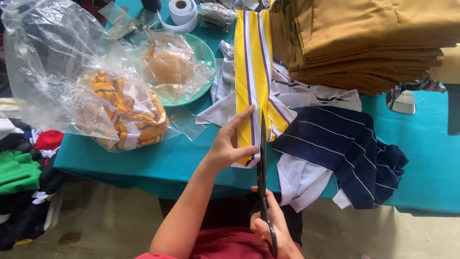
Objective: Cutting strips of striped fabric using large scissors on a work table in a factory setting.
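Your left hand (229, 144) lies flat with fingers spread on the yellow striped strip (252, 81), pressing its near end onto the teal table (421, 158) close to the front edge; it pins the strip rather than pinching it. Your right hand (270, 230) is below the table edge, fingers closed through the handles of the black scissors (262, 168). The blades point away from you and run along the strip's right side, just beside your left fingertips; I can't tell if they are parted or pressed together. The strip runs from the table's front edge straight back toward the far side, with purple and white stripes along its length. Right of it, touching, sits a navy striped cloth (340, 148) over white pieces (302, 180), both hanging over the front edge, so there is little room on that side. Behind that, a tall stack of brown fabric (369, 43) blocks the far right. To your left, a clear plastic bag (62, 67) holds yellow striped pieces (129, 115), and a green plate (203, 81) carries small bagged items. A white tape roll (182, 12) stands at the far edge. Open teal surface shows between the bag and your left wrist, and at the far right near a metal base (401, 101).
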